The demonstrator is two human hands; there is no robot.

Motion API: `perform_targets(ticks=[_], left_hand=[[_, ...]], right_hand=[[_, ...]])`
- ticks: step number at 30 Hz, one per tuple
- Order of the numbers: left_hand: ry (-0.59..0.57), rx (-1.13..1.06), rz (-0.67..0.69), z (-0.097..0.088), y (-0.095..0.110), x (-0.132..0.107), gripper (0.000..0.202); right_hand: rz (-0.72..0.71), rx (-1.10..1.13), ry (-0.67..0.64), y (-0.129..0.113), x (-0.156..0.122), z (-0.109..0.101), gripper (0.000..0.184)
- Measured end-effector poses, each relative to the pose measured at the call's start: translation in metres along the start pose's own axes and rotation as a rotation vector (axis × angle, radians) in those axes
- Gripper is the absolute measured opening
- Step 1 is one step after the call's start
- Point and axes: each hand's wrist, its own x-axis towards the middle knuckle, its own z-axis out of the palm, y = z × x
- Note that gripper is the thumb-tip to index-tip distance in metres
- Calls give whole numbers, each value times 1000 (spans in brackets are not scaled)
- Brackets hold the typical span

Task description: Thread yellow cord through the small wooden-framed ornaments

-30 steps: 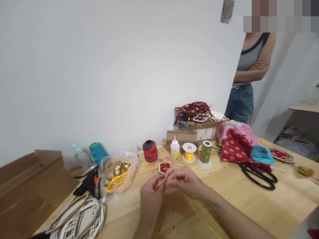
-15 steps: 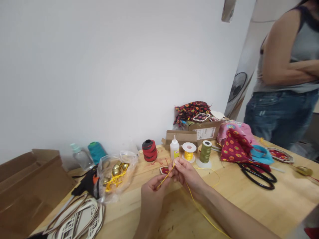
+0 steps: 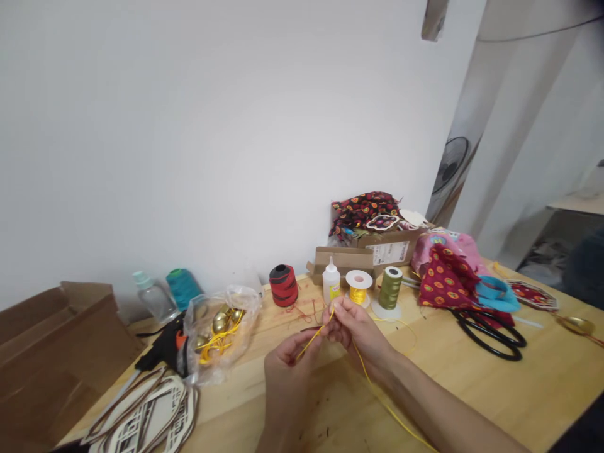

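Note:
My left hand (image 3: 287, 371) and my right hand (image 3: 356, 330) are raised close together over the wooden table (image 3: 472, 390). A thin yellow cord (image 3: 315, 336) runs between their fingers, pinched by my right hand and reaching to my left fingertips. Its long tail (image 3: 382, 399) falls past my right wrist toward the front of the table. Behind my fingers, a small red patterned piece (image 3: 309, 328) is almost entirely hidden.
Thread spools, a glue bottle (image 3: 331, 283), and a cardboard box (image 3: 349, 261) with printed fabric stand behind my hands. To the left lie a glue gun (image 3: 165, 346), a plastic bag of gold bells (image 3: 219, 333), and wooden cutouts (image 3: 141, 412). Black-handled scissors (image 3: 488, 333) lie right.
The standing person has moved out of view to the right. My hands have shifted slightly, now covering more of the red piece, and the yellow cord runs more steeply between them.

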Motion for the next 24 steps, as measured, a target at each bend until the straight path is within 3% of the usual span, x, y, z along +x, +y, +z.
perform_targets(ticks=[8, 15, 24], left_hand=[[-38, 44, 1, -2, -1, -6, 23], [-34, 23, -4, -1, -2, -2, 21], [-69, 149, 79, -3, -3, -5, 15]], right_hand=[[13, 74, 22, -2, 1, -1, 19], [6, 124, 9, -3, 1, -1, 18], [-16, 123, 2, -9, -1, 0, 17]])
